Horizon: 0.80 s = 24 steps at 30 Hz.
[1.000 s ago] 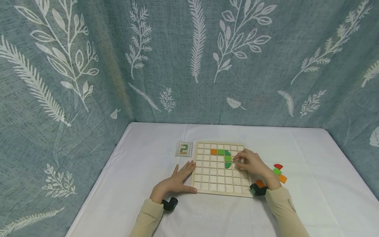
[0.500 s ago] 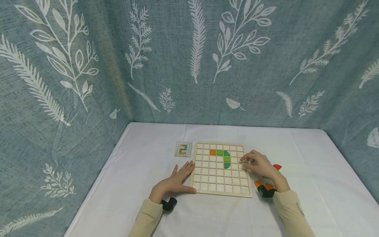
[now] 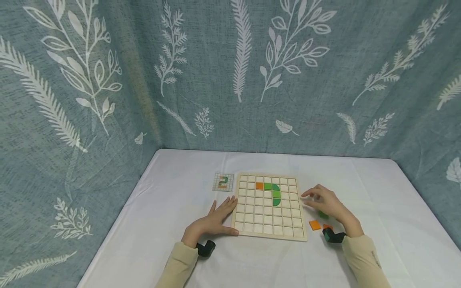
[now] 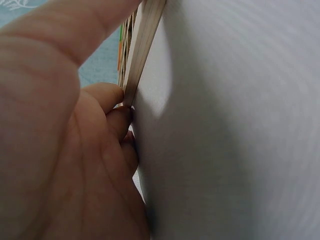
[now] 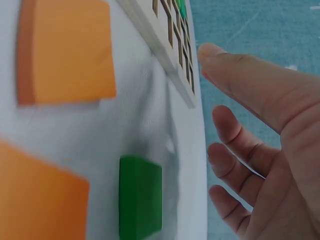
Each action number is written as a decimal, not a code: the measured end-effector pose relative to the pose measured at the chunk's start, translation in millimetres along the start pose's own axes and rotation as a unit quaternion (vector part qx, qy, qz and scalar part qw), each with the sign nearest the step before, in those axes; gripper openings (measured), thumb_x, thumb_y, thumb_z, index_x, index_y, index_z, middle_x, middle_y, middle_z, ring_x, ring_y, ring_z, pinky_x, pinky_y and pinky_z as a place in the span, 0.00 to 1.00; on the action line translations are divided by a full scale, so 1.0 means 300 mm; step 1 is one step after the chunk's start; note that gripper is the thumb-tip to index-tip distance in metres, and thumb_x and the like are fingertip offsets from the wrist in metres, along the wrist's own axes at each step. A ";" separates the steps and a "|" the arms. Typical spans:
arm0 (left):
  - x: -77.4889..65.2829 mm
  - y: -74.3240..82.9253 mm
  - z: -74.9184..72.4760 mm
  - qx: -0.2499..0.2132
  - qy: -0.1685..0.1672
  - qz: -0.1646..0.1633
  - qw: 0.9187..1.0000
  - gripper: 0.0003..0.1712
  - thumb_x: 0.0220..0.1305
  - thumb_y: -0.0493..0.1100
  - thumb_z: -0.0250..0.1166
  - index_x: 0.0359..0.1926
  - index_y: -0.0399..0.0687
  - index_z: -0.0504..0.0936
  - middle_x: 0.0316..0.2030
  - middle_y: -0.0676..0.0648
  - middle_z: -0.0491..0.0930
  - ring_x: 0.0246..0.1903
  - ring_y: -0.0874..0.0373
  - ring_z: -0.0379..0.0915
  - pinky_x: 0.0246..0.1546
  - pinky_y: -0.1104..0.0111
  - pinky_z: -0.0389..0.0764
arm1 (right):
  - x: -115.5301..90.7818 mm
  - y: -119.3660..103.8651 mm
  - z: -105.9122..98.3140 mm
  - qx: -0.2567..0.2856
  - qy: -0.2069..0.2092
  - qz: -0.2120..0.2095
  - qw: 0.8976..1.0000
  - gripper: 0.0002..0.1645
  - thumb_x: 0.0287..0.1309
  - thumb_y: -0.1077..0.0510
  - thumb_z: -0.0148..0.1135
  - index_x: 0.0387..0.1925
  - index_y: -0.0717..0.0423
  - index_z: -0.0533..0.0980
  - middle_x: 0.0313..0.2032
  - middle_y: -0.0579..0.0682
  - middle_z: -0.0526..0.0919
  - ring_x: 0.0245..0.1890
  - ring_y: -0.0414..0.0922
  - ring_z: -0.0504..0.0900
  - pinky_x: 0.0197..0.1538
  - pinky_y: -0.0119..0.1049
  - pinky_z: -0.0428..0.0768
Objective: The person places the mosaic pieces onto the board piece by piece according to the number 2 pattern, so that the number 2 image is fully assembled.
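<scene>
A wooden grid board (image 3: 253, 218) lies on the table. In it sit an orange square (image 3: 259, 186), two light green squares (image 3: 267, 186) and two dark green rounded pieces (image 3: 276, 202). My left hand (image 3: 214, 220) rests at the board's left edge, fingers extended and thumb by the near corner. Just off the board's right edge hovers my right hand (image 3: 325, 202), its fingers loosely bent with nothing between them. Beneath that hand are a green piece (image 5: 141, 197) and two orange pieces (image 5: 72, 52) on the cloth, seen close in the right wrist view.
A small pattern card (image 3: 223, 182) lies beyond the left hand, left of the board. White cloth (image 3: 180, 184) covers the table. A blue-green leaf-patterned curtain (image 3: 216, 80) stands behind and at both sides. Each wrist wears a black camera (image 3: 206, 249).
My right hand has drawn off the board to the right, toward the loose pieces, which its hand and forearm now partly cover. The left hand has stayed at the board's edge.
</scene>
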State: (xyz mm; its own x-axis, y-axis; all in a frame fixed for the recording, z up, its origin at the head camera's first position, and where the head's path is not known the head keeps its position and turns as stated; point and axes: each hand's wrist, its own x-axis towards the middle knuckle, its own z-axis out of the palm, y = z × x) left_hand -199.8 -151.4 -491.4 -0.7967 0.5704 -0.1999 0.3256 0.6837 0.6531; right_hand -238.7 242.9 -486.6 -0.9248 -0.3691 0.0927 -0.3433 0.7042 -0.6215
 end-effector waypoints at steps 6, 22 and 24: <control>0.000 0.003 -0.001 -0.003 0.000 0.003 1.000 0.58 0.50 0.58 0.69 0.72 0.42 0.44 0.73 0.44 0.38 0.72 0.48 0.29 0.68 0.47 0.23 | -0.025 0.021 -0.010 -0.027 0.012 -0.021 0.999 0.10 0.55 0.54 0.65 0.40 0.48 0.80 0.32 0.44 0.73 0.30 0.36 0.68 0.31 0.30 0.70; -0.003 0.013 -0.006 -0.004 0.001 0.008 1.000 0.58 0.51 0.56 0.69 0.72 0.41 0.44 0.72 0.42 0.39 0.72 0.47 0.29 0.68 0.46 0.24 | -0.087 0.064 -0.045 -0.038 0.030 -0.014 0.999 0.10 0.53 0.54 0.67 0.39 0.49 0.82 0.32 0.46 0.74 0.26 0.36 0.64 0.26 0.28 0.65; -0.004 0.014 -0.006 -0.005 0.001 0.008 1.000 0.58 0.51 0.55 0.69 0.72 0.41 0.44 0.72 0.42 0.39 0.72 0.47 0.29 0.68 0.46 0.25 | -0.094 0.066 -0.051 -0.037 0.028 -0.009 0.999 0.11 0.52 0.53 0.67 0.39 0.49 0.82 0.32 0.46 0.74 0.26 0.36 0.64 0.26 0.28 0.65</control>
State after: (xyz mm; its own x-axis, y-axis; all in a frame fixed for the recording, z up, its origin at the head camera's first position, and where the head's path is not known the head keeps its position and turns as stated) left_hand -198.2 -150.0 -487.2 -0.7922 0.5808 -0.1872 0.3338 0.6692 0.6638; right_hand -221.9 276.4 -489.6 -0.9255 -0.3491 0.1472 -0.3689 0.7416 -0.5603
